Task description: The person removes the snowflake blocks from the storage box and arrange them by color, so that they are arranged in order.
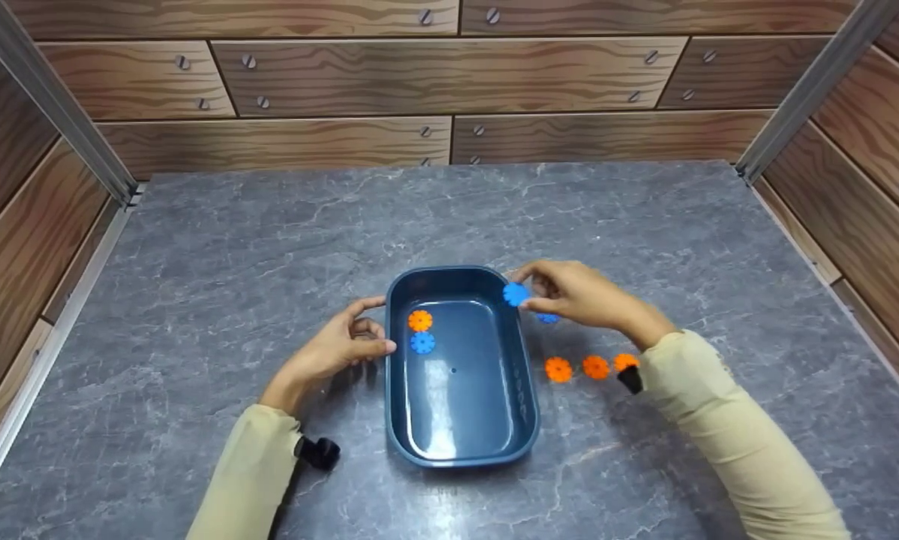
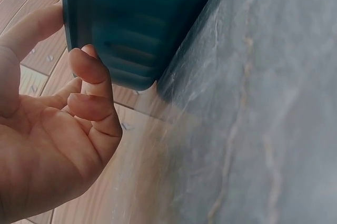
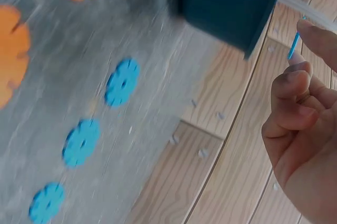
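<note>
A dark blue plastic tub (image 1: pixel 462 459) stands on the table, with an orange notched disc (image 1: pixel 420 321) and a blue notched disc (image 1: pixel 422 343) lying on its floor near the left wall. My left hand (image 1: pixel 341 341) holds the tub's left rim, thumb at the edge and the other fingers bent against the outside. Over the far right corner of the tub, my right hand (image 1: pixel 573 294) pinches another blue notched disc (image 1: pixel 515 294) between thumb and finger. In the right wrist view this held disc (image 3: pixel 294 45) shows edge-on, near the rim.
Right of the tub lie orange discs (image 1: pixel 558 369) in a row across the table. Three blue discs (image 3: pixel 81 143) form a line in the right wrist view; my right hand mostly hides them from the head view. Wood-patterned walls (image 1: pixel 449 75) stand behind and at both sides.
</note>
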Action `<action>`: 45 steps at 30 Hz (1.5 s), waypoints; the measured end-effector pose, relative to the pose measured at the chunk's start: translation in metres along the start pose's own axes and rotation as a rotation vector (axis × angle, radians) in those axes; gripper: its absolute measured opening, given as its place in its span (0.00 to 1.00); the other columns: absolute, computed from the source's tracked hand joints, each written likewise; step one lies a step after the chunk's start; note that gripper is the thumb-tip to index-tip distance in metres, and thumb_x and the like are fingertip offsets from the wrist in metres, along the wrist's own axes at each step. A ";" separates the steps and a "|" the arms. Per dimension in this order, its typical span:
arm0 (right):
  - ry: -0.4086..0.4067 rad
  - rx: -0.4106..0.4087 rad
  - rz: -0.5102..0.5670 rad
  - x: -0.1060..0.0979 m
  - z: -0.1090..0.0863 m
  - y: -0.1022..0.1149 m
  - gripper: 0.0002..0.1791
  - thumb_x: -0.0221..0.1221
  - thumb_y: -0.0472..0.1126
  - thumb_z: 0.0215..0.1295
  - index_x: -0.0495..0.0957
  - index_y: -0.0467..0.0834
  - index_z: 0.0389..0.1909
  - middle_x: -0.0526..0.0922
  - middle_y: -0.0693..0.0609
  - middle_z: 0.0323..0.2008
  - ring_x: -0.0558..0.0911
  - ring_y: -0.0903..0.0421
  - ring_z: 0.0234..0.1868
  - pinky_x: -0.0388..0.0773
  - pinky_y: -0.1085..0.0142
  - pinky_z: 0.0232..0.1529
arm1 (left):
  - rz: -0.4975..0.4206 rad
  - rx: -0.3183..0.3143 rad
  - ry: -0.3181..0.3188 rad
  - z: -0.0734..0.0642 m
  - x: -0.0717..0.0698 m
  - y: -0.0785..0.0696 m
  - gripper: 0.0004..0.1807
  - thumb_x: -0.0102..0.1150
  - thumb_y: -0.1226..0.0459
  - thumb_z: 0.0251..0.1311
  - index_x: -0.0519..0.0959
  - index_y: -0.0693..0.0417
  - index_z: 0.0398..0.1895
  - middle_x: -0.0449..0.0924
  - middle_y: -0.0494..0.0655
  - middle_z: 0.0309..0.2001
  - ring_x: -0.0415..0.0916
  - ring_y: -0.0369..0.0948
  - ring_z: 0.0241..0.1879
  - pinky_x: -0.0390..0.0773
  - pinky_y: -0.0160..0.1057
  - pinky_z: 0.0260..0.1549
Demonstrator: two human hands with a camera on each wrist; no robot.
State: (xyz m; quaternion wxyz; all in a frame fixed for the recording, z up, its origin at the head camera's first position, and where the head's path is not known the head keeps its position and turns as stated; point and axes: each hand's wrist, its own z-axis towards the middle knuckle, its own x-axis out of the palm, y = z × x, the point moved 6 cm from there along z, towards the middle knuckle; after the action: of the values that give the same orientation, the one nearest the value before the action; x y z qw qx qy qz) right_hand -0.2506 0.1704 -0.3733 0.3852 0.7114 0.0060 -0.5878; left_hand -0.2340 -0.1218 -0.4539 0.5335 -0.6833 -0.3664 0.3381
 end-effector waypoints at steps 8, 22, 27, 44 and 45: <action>-0.079 0.079 0.036 -0.022 -0.021 -0.038 0.17 0.61 0.40 0.64 0.75 0.38 0.52 0.72 0.52 0.27 0.67 0.61 0.25 0.67 0.70 0.29 | 0.013 -0.006 -0.008 0.001 -0.001 0.000 0.42 0.65 0.66 0.57 0.53 0.60 0.72 0.73 0.42 0.33 0.67 0.34 0.24 0.64 0.30 0.22; -0.131 0.277 0.121 -0.043 -0.066 -0.106 0.21 0.58 0.45 0.68 0.72 0.36 0.55 0.69 0.51 0.29 0.67 0.63 0.26 0.67 0.70 0.27 | 0.001 0.001 -0.003 0.001 -0.001 0.000 0.42 0.65 0.67 0.57 0.53 0.59 0.72 0.74 0.42 0.33 0.67 0.35 0.24 0.65 0.31 0.22; -0.153 0.335 0.104 -0.051 -0.080 -0.122 0.22 0.59 0.46 0.67 0.71 0.36 0.55 0.68 0.51 0.31 0.68 0.63 0.27 0.67 0.70 0.27 | -0.004 -0.014 -0.005 0.001 -0.001 0.003 0.42 0.65 0.67 0.57 0.53 0.58 0.72 0.73 0.42 0.33 0.65 0.35 0.24 0.63 0.31 0.22; -0.169 0.404 0.066 -0.053 -0.110 -0.161 0.22 0.58 0.44 0.68 0.70 0.32 0.54 0.70 0.50 0.30 0.68 0.64 0.26 0.67 0.70 0.26 | -0.002 -0.011 -0.007 0.001 -0.001 0.003 0.42 0.65 0.66 0.57 0.53 0.59 0.72 0.74 0.41 0.33 0.67 0.35 0.25 0.65 0.31 0.22; -0.168 0.410 0.062 -0.053 -0.111 -0.163 0.22 0.58 0.44 0.68 0.70 0.31 0.54 0.70 0.50 0.30 0.68 0.64 0.26 0.67 0.70 0.25 | -0.002 -0.010 -0.006 0.001 -0.001 0.002 0.42 0.65 0.66 0.57 0.53 0.59 0.72 0.74 0.41 0.33 0.67 0.35 0.25 0.65 0.31 0.22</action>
State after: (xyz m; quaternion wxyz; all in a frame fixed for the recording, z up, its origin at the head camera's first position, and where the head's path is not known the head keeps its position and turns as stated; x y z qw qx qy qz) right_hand -0.2495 0.3702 -0.4158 0.2495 0.7231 -0.1679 -0.6219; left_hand -0.2346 -0.1223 -0.4565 0.5293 -0.6847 -0.3703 0.3375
